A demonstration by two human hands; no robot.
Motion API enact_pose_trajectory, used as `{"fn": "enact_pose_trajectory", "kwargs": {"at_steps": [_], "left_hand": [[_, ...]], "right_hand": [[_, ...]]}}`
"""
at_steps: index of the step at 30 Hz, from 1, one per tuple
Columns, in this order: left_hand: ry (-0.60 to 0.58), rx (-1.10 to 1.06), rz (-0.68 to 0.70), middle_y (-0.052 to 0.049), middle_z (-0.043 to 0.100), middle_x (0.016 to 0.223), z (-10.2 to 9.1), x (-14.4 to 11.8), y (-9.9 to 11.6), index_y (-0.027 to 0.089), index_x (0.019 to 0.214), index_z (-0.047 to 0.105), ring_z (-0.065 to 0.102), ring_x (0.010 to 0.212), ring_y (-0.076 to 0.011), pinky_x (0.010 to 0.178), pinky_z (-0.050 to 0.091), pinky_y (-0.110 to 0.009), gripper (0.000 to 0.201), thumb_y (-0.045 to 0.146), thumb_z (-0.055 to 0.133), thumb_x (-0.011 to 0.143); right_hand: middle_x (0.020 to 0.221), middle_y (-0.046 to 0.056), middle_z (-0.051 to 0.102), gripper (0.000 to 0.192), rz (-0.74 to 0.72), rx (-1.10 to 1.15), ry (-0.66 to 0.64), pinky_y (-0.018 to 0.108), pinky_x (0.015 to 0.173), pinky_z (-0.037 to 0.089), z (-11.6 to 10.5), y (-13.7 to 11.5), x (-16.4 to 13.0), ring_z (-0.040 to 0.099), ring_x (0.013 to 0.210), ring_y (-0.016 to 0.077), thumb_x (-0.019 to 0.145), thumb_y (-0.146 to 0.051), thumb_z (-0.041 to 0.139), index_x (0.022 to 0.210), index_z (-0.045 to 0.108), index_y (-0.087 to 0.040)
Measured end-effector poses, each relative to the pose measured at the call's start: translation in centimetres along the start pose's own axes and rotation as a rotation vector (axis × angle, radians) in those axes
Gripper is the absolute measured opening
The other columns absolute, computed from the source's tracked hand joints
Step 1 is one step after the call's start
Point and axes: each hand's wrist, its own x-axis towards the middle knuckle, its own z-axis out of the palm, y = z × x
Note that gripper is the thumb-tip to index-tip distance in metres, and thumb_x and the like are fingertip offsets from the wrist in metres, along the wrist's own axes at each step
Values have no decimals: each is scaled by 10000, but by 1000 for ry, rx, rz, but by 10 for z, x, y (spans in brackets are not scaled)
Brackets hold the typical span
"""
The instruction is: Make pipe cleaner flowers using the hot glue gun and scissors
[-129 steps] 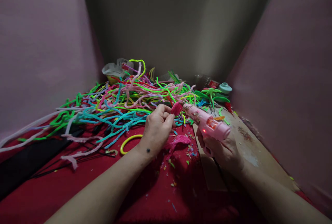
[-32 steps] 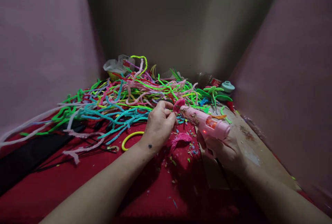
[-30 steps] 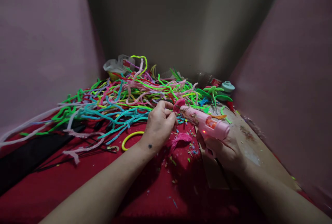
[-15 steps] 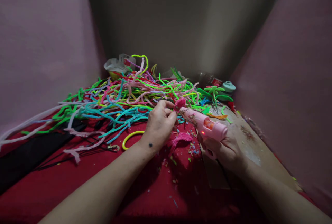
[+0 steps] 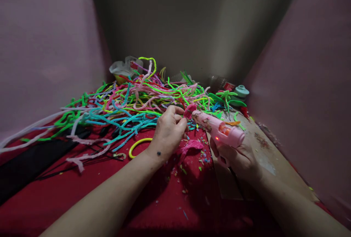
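My left hand (image 5: pixel 171 127) pinches a dark pink fuzzy petal-shaped piece (image 5: pixel 189 111), which looks made of pipe cleaner. Wrapped round the handle of a pale pink hot glue gun (image 5: pixel 219 129) is my right hand (image 5: pixel 242 160). The gun's nozzle end, smeared with brownish residue, points left and sits close against the pink piece; whether it touches I cannot tell. A small red light glows on the gun's side. Under my hands, a second pink fuzzy piece (image 5: pixel 192 145) lies on the red cloth (image 5: pixel 164 207).
A tangled heap of coloured pipe cleaners (image 5: pixel 142 101) spreads behind and left of my hands. A yellow ring (image 5: pixel 134 147) lies beside my left wrist. On the right are a board (image 5: pixel 263 156), a green pipe-cleaner plant (image 5: pixel 227 96) and a teal container (image 5: pixel 241 91). Pink walls flank both sides.
My right hand has shifted the glue gun slightly to the right, its nozzle drawing back a little from the pink piece. My left hand has stayed nearly still.
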Motion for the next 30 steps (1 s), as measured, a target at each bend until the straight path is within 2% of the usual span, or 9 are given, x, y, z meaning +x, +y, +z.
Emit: {"fn": "enact_pose_trajectory", "kwargs": {"at_steps": [6, 9, 11, 16, 20, 23, 25, 28, 30], "left_hand": [[12, 22, 0, 53, 601, 518, 0, 1, -1, 201, 875, 497, 546, 421, -117, 466, 416, -231, 164, 159, 502, 716], [15, 39, -2, 48, 604, 526, 0, 1, 0, 197, 885, 497, 556, 436, -119, 475, 427, -231, 172, 146, 491, 721], [6, 15, -20, 45, 604, 528, 0, 1, 1, 192, 874, 490, 558, 432, -120, 470, 432, -231, 150, 156, 503, 729], [-25, -101, -86, 36, 607, 542, 0, 3, 3, 172, 845, 483, 551, 401, -113, 457, 445, -232, 117, 227, 548, 766], [-14, -146, -104, 30, 617, 551, 0, 4, 7, 154, 804, 506, 565, 423, -94, 470, 446, -200, 96, 220, 568, 771], [-18, -178, -125, 27, 626, 549, 0, 4, 12, 150, 775, 515, 574, 422, -92, 455, 438, -183, 88, 193, 589, 755], [-28, -209, -123, 19, 634, 550, 1, 4, 13, 146, 771, 528, 586, 427, -97, 455, 441, -180, 85, 190, 597, 748], [-13, -266, -128, 12, 636, 539, 1, 6, 12, 141, 753, 542, 582, 412, -97, 445, 443, -178, 75, 171, 606, 728], [-2, -323, -135, 11, 634, 532, 0, 8, 11, 140, 736, 544, 579, 407, -98, 445, 452, -182, 71, 157, 609, 714]], "right_hand": [[513, -10, 459, 329, 24, -20, -30, 238, 392, 308, -2, 2, -1, 406, 440, 101, 832, -484, 522, 682, 566, -194], [493, -16, 442, 327, 89, 71, -49, 235, 374, 309, -1, 2, 2, 387, 418, 98, 828, -491, 523, 719, 589, -190], [500, -16, 451, 334, 83, 152, -35, 235, 364, 319, -1, 1, 5, 383, 410, 96, 809, -515, 535, 739, 595, -195], [605, 22, 563, 363, -37, 154, 69, 256, 401, 398, -9, -5, 5, 492, 492, 138, 756, -525, 593, 908, 638, -199], [730, 61, 636, 396, -50, 67, 244, 269, 439, 435, -34, -3, -16, 568, 563, 166, 765, -459, 615, 1055, 623, -189], [829, 70, 645, 309, 50, -50, 462, 270, 477, 442, -62, 8, -41, 554, 547, 138, 769, -433, 622, 954, 649, -186], [795, 61, 632, 296, 142, -236, 608, 262, 477, 417, -80, 18, -57, 511, 514, 118, 761, -448, 624, 864, 658, -171], [796, 57, 624, 304, 183, -582, 643, 284, 591, 439, -101, 34, -77, 566, 662, 175, 754, -441, 614, 884, 664, -171], [850, 67, 629, 296, 218, -795, 557, 306, 674, 443, -110, 45, -84, 582, 756, 206, 781, -391, 572, 965, 672, -182]]}}
